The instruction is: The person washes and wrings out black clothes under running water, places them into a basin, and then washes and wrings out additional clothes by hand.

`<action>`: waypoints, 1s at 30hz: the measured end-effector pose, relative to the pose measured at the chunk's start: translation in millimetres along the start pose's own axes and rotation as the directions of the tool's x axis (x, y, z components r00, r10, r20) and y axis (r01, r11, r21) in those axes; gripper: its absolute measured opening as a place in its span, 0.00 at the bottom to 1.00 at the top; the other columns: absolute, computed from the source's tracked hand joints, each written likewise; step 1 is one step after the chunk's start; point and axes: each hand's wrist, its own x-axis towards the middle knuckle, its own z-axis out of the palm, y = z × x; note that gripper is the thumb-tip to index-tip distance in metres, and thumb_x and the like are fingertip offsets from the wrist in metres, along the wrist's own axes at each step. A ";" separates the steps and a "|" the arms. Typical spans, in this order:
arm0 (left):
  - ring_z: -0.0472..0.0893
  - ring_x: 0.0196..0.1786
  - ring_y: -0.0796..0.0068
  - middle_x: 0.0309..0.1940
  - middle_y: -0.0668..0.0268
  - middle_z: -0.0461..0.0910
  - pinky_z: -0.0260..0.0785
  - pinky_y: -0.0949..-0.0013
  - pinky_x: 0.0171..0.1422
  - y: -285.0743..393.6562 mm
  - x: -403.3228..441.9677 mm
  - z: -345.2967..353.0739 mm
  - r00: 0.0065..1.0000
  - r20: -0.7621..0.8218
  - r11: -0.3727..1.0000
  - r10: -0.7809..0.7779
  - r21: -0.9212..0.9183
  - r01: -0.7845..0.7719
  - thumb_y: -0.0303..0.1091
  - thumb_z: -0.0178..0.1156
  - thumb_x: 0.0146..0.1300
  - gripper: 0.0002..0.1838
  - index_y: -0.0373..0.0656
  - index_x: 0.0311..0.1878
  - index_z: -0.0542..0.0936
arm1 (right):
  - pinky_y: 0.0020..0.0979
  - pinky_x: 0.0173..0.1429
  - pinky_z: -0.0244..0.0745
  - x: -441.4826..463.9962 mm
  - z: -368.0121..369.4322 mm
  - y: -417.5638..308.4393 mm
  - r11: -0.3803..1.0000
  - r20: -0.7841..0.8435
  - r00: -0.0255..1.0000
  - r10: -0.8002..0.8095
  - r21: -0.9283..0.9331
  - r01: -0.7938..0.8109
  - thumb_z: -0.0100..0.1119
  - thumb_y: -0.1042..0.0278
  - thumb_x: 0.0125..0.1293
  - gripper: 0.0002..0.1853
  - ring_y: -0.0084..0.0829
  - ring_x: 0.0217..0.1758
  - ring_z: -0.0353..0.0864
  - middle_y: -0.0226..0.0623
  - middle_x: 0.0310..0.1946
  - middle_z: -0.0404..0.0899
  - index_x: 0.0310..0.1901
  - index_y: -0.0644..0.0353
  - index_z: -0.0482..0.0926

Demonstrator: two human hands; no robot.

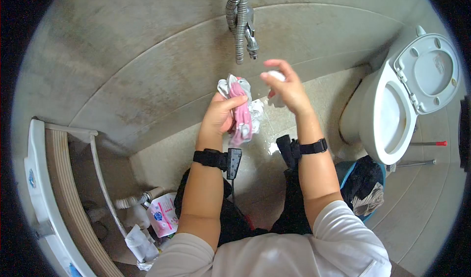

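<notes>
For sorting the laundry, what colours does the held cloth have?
The cloth is pink with whitish-grey parts; it shows best in the head view, the only one.

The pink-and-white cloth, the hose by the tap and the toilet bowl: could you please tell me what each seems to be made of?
Pink-and-white cloth: soft, matte fabric, judging by its limp folds; the fibre is unclear.
Hose: probably metal-sheathed, being silvery, shiny and ribbed.
Toilet bowl: likely glazed ceramic, from its smooth, white, glossy surface.

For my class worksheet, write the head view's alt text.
A left hand grips crumpled pink-and-white cloth; the right hand holds a small, unclear white object. Ahead is a silver metal tap; right, an open-lidded white toilet.
</notes>
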 end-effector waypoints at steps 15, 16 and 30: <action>0.76 0.51 0.69 0.48 0.63 0.76 0.68 0.64 0.58 4.0 1.7 4.8 0.998 0.051 0.997 0.037 0.061 -0.040 0.21 0.63 0.54 0.25 0.37 0.57 0.69 | 0.23 0.43 0.73 -2.3 29.5 18.8 0.988 0.011 0.995 0.098 0.122 -0.098 0.51 0.70 0.65 0.11 0.21 0.37 0.77 0.34 0.36 0.80 0.44 0.67 0.78; 0.77 0.51 0.70 0.48 0.62 0.76 0.69 0.65 0.57 3.7 2.7 2.3 0.998 0.048 1.000 0.030 0.006 -0.031 0.20 0.62 0.55 0.24 0.37 0.56 0.69 | 0.23 0.43 0.73 -2.3 29.8 17.6 0.988 0.011 0.995 0.099 0.122 -0.100 0.51 0.70 0.65 0.11 0.21 0.37 0.77 0.34 0.36 0.80 0.44 0.67 0.78; 0.80 0.42 0.67 0.42 0.61 0.78 0.74 0.64 0.47 3.3 6.1 7.2 0.991 -0.124 0.989 -0.053 -0.141 0.035 0.21 0.61 0.56 0.16 0.36 0.48 0.73 | 0.27 0.25 0.73 -4.7 25.5 1.4 0.866 0.025 0.953 0.302 0.410 -0.285 0.62 0.58 0.60 0.15 0.22 0.22 0.74 0.30 0.25 0.76 0.37 0.61 0.74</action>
